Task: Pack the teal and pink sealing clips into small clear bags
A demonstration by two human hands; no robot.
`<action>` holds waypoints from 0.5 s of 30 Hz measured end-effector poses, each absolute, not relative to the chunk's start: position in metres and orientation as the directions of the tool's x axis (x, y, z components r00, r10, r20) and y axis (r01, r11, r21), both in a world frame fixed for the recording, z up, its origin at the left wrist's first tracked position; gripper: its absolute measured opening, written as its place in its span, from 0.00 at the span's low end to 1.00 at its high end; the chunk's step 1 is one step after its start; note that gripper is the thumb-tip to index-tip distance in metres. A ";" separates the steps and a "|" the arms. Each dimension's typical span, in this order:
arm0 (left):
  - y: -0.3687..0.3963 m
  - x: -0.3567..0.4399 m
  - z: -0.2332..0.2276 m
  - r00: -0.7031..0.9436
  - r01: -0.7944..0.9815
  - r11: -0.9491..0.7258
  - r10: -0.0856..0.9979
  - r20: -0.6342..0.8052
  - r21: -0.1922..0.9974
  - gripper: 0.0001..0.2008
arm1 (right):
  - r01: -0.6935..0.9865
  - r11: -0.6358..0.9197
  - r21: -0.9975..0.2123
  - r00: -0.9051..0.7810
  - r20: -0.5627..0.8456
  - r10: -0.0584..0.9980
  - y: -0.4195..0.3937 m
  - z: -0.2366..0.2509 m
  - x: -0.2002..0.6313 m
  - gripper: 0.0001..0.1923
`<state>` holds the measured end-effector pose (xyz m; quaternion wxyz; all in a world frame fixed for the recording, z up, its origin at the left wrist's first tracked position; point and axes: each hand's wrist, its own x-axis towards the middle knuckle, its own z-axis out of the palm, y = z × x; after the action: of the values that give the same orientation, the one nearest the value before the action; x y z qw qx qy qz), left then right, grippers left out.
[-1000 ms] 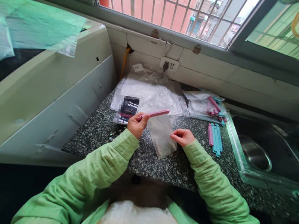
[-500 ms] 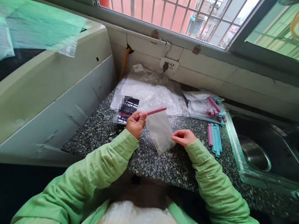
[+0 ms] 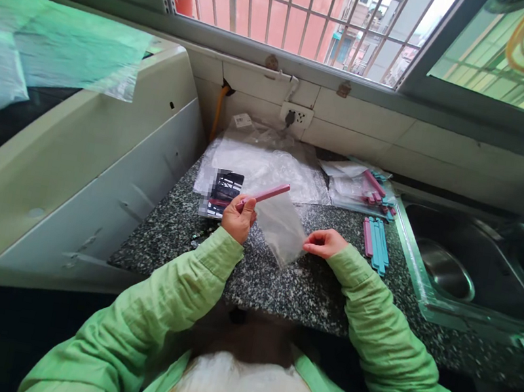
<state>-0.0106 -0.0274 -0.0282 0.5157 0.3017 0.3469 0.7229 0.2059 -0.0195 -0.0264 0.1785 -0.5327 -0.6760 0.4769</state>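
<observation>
My left hand (image 3: 238,219) is closed around a pink bag sealing clip (image 3: 270,193), which slants up to the right. A small clear plastic bag (image 3: 281,231) hangs down from the clip, over the speckled countertop (image 3: 262,289). At the bag's lower right edge, the thumb and fingers of my right hand (image 3: 324,242) pinch its corner. Just behind my left hand lies a dark phone (image 3: 228,185), partly blurred out. To the right of my right hand, pink and blue clips (image 3: 376,244) lie side by side on the counter.
A heap of clear plastic bags (image 3: 262,160) lies against the tiled wall, under a socket (image 3: 296,115). Beside it is a bag with more pink and blue clips (image 3: 367,189). A steel sink (image 3: 411,273) is at right, a cream-coloured appliance (image 3: 120,114) at left.
My right hand has shifted very slightly to the right, the bag's corner still pinched. My left hand keeps its hold on the clip, almost unmoved.
</observation>
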 end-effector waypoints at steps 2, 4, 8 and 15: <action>-0.027 -0.010 -0.029 -0.286 -0.518 -0.225 0.955 0.081 0.826 0.20 | 0.576 -0.010 -0.817 -0.370 -0.271 0.888 -0.018 -0.028 0.209 0.12; -0.027 -0.009 -0.028 -0.291 -0.505 -0.229 0.953 0.085 0.832 0.21 | 0.598 0.016 -0.802 -0.372 -0.260 0.891 -0.017 -0.029 0.210 0.10; -0.027 -0.009 -0.028 -0.294 -0.491 -0.235 0.951 0.094 0.839 0.22 | 0.619 0.046 -0.784 -0.379 -0.246 0.892 -0.017 -0.030 0.210 0.08; -0.027 -0.009 -0.028 -0.291 -0.498 -0.235 0.952 0.095 0.835 0.22 | 0.638 0.024 -0.770 -0.373 -0.281 0.884 -0.018 -0.028 0.208 0.07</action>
<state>-0.0090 -0.0271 -0.0277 0.5040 0.3169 0.3582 0.7192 0.2082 -0.0180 -0.0280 0.1398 -0.5421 -0.7019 0.4404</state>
